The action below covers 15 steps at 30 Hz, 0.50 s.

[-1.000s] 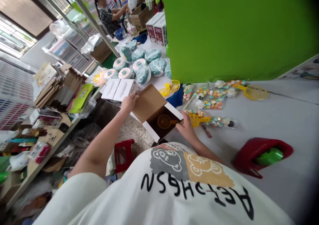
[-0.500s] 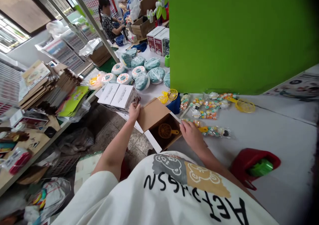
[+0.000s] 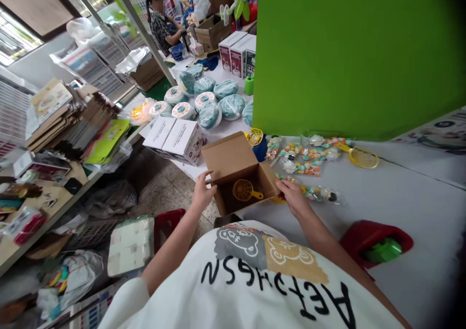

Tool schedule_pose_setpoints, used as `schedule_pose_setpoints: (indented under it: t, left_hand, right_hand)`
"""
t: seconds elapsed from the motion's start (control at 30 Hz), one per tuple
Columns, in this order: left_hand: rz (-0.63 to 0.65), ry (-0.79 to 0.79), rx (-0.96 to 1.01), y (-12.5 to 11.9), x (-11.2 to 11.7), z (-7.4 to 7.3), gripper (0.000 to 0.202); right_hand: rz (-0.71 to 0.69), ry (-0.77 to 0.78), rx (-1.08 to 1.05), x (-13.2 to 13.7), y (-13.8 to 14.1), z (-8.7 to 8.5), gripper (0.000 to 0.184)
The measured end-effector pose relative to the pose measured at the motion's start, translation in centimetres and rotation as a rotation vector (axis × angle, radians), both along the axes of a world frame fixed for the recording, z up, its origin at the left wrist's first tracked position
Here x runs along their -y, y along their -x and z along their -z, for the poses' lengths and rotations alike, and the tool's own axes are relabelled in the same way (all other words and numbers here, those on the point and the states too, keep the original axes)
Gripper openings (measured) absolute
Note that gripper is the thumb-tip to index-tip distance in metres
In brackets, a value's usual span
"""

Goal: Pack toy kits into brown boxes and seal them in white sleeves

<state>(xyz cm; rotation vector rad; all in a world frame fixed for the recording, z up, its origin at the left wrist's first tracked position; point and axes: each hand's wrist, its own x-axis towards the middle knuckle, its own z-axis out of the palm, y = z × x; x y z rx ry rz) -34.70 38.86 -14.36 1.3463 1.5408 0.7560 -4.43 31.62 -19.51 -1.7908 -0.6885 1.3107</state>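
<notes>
A big green wall (image 3: 345, 52) stands at the back, with the pale tabletop (image 3: 418, 188) in front of it. A red bin (image 3: 355, 239) sits on the tabletop to the right. The box (image 3: 238, 176) is in front of the person, brown inside, with its lid up; I can't tell if it rests on anything. Two white boxes (image 3: 174, 137) stand just past it on the left. The right hand (image 3: 293, 195) is closed on the box's right side. The left hand (image 3: 204, 190) is partly open at the left side, and I can't tell if it touches. Smallest is the yellow scoop (image 3: 242, 190), lying inside the box. The step in hand seems to be holding the box open around the scoop. The next move likely calls for a firm hold on both sides, keeping the scoop in.
</notes>
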Motion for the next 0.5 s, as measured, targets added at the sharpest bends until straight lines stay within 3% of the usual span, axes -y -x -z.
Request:
schedule_pose_setpoints:
  t: [0.07,0.17,0.23,0.3,0.37,0.4,0.43,0.5]
  left_hand:
    - [0.009,0.117,0.213,0.9,-1.5,-0.1,0.056]
    - [-0.034,0.181,0.419,1.4,-3.1,0.3,0.055]
    - [-0.05,0.158,0.443,1.1,-3.9,0.6,0.056]
    - [-0.03,0.141,0.421,0.6,-4.5,0.9,0.056]
    - [0.011,0.129,0.399,0.0,-5.1,1.1,0.056]
    - [0.032,0.122,0.389,-0.2,-5.4,1.2,0.056]
    - [0.046,0.116,0.378,-0.5,-5.7,1.3,0.055]
    - [0.055,0.102,0.356,-0.8,-6.4,1.5,0.052]
  right_hand:
    - [0.016,-0.064,0.136,0.1,-0.2,-0.8,0.047]
    - [-0.079,-0.365,0.696,-0.8,0.4,-4.1,0.033]
    - [-0.325,-0.553,0.947,-2.2,1.9,-6.6,0.025]
    - [-0.746,-0.595,0.991,-4.1,4.3,-8.2,0.028]
    - [-1.168,-0.49,1.008,-6.4,7.1,-8.3,0.03]
    - [-1.31,-0.42,1.025,-7.5,8.4,-7.9,0.032]
    - [-1.393,-0.362,1.043,-8.6,9.5,-7.1,0.034]
    - [-1.43,-0.289,1.07,-10.3,11.3,-5.3,0.032]
